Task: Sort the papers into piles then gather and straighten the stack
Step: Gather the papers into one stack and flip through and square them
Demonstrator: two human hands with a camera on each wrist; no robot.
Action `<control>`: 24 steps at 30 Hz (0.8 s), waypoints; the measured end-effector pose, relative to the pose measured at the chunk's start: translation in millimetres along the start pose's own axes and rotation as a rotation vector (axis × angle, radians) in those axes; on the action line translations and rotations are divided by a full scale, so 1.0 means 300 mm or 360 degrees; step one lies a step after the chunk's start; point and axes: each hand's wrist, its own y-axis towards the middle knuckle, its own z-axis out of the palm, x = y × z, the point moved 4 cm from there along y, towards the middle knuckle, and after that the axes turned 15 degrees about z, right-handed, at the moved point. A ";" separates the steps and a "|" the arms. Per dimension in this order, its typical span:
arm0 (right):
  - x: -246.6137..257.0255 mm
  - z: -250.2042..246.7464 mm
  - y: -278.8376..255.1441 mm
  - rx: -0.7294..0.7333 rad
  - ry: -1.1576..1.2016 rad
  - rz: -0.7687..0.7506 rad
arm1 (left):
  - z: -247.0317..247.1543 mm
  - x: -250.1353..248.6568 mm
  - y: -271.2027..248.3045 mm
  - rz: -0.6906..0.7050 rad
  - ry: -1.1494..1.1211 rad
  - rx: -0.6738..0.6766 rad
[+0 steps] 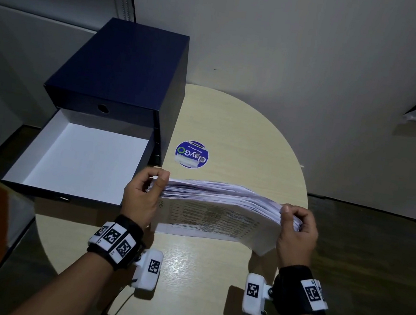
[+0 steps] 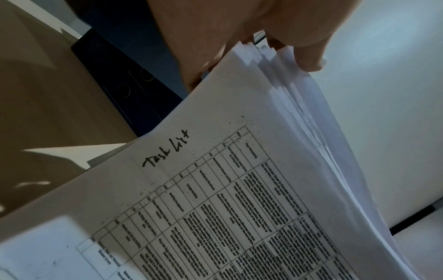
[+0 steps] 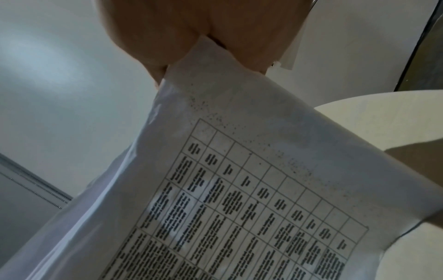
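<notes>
A thick stack of white printed papers (image 1: 218,211) stands on its long edge on the round table (image 1: 243,135), its top tilted away from me. The sheet facing me carries a printed table and the handwritten words "Task List" (image 2: 165,149). My left hand (image 1: 145,191) grips the stack's left end, thumb over the top edge. The stack's right end is held by my right hand (image 1: 295,225), with the thumb on the near sheet. The wrist views show the stack (image 2: 239,189) (image 3: 239,189) close up, with its sheet edges unevenly fanned at the top.
A dark blue drawer box (image 1: 123,73) stands at the table's left, its lower drawer (image 1: 78,159) pulled out with a white inside and nothing in it. A round blue sticker (image 1: 191,154) lies on the table behind the stack. A wall is close behind.
</notes>
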 end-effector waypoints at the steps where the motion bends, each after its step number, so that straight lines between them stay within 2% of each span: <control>1: -0.001 -0.002 -0.001 -0.0003 -0.0016 -0.0004 | 0.000 0.000 -0.001 -0.0013 0.0009 -0.0001; 4: 0.002 -0.004 -0.006 0.0020 -0.0035 -0.0012 | 0.004 -0.006 0.002 -0.0020 0.0035 0.0035; 10: 0.016 -0.004 -0.012 0.0052 -0.0025 -0.0033 | 0.008 -0.022 -0.003 0.0117 0.0059 0.0159; 16: 0.016 -0.002 -0.004 0.0099 -0.0011 -0.0028 | 0.016 -0.031 -0.003 0.0145 0.0105 0.0156; 20: 0.019 -0.007 -0.005 0.0076 -0.0011 -0.0051 | 0.004 -0.031 0.003 0.0221 0.0100 0.0235; 24: 0.021 -0.006 -0.010 0.0151 -0.0043 -0.0086 | 0.006 -0.031 -0.002 0.0180 0.0094 0.0225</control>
